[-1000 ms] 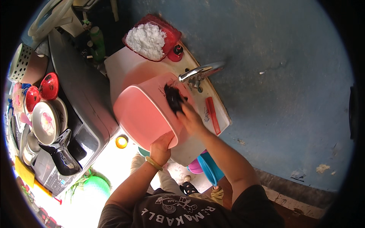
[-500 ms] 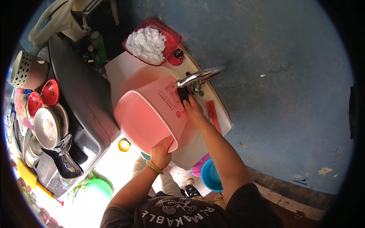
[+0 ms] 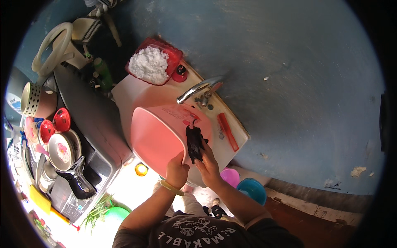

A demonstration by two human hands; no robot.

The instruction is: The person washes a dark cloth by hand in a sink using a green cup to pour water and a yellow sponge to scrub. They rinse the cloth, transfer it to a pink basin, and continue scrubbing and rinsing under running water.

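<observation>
A large pink plastic tub (image 3: pixel 159 136) is tilted on its side in the white sink (image 3: pixel 124 93), its opening toward the left. My left hand (image 3: pixel 178 169) grips the tub's near rim; a yellow bangle sits on that wrist. My right hand (image 3: pixel 206 163) presses a dark scrubbing cloth (image 3: pixel 194 142) against the tub's outer wall. The chrome tap (image 3: pixel 198 89) juts over the tub from the wall side.
A red basket of white powder (image 3: pixel 153 64) stands at the sink's back corner. A red brush (image 3: pixel 228 132) lies on the sink ledge. To the left are a dark counter with bowls, a black jug (image 3: pixel 76 184) and red ladles. Pink and blue basins (image 3: pixel 252 190) sit on the floor.
The tub has turned and shifted nearer. My right hand has slid the dark cloth from beside the tap down the tub's wall toward me. My left hand keeps hold of the rim.
</observation>
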